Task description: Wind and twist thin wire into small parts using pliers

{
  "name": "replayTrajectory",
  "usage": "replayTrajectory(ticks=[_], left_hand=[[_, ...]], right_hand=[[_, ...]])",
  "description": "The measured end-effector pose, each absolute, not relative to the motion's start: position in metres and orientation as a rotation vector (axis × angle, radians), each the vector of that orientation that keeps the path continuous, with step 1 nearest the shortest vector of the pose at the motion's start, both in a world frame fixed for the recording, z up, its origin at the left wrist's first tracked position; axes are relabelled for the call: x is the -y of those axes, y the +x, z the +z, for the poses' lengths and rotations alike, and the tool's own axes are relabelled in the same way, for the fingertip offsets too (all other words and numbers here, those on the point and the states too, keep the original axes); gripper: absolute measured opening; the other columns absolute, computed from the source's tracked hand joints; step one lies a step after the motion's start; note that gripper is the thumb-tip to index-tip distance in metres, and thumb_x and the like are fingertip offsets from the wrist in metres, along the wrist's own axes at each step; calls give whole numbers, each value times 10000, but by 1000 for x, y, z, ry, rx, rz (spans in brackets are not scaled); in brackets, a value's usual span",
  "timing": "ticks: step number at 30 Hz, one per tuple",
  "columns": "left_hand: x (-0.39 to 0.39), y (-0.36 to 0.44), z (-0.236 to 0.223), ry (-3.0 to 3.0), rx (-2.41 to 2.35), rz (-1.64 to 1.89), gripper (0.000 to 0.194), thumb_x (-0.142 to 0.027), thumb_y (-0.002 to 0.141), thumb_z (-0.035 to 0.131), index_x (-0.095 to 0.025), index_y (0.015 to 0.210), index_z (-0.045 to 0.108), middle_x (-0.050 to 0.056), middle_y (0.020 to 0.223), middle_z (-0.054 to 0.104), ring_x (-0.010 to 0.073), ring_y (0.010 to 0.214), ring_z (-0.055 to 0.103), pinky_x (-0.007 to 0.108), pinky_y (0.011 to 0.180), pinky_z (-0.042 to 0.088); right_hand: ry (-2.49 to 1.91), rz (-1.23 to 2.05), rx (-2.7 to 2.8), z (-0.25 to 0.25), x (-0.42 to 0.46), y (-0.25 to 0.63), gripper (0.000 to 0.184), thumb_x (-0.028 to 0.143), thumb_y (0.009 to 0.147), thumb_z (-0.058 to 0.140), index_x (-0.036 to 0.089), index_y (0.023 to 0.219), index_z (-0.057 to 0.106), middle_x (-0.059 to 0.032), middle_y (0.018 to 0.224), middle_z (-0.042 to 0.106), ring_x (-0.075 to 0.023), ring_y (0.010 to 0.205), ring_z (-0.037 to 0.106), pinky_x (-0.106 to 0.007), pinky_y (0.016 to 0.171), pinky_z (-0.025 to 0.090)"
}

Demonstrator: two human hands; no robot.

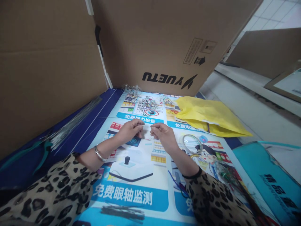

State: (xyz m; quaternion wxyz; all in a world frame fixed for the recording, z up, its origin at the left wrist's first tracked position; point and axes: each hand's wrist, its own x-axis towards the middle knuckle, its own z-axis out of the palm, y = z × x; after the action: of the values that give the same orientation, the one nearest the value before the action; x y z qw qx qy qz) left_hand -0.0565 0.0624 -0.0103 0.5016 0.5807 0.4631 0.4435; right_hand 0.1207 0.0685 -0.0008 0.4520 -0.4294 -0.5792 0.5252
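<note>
My left hand (130, 128) and my right hand (162, 133) meet over a printed poster (131, 194), fingers pinched together. A very thin wire seems to run between the two pinches; it is too fine to name with certainty. A metal bangle sits on my left wrist, a dark band on my right. Both sleeves carry a leopard print. Beyond the hands lies a heap of small beaded wire pieces (147, 102).
Tall cardboard boxes (164, 40) stand behind and to the left. A bundle of thin metal wires (72, 121) and teal-handled pliers (39, 153) lie left. A yellow bag (209, 116), a magnifying glass (192, 143), coloured wires (225, 175) and a teal bag (270, 182) lie right.
</note>
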Motion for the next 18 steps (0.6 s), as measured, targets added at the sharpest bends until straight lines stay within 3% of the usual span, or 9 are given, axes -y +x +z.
replayTrajectory(ticks=[6, 18], left_hand=[[-64, -57, -9, 1274, -1119, 1100, 273, -305, 753, 600, -163, 939, 458, -9, 627, 621, 142, 493, 621, 247, 483, 489], [-62, -57, -9, 1311, -1090, 1043, 227, -338, 769, 562, -175, 928, 554, -10, 689, 590, 121, 526, 626, 180, 435, 438]], right_hand=[[-1076, 1250, 1438, -1, -70, 122, 172, 334, 715, 602, 184, 795, 626, 3, 617, 624, -109, 549, 550, -220, 493, 419], [-1049, 1198, 1541, -10, -71, 124, 159, 341, 745, 577, 206, 810, 631, 10, 627, 608, -118, 582, 560, -231, 522, 433]])
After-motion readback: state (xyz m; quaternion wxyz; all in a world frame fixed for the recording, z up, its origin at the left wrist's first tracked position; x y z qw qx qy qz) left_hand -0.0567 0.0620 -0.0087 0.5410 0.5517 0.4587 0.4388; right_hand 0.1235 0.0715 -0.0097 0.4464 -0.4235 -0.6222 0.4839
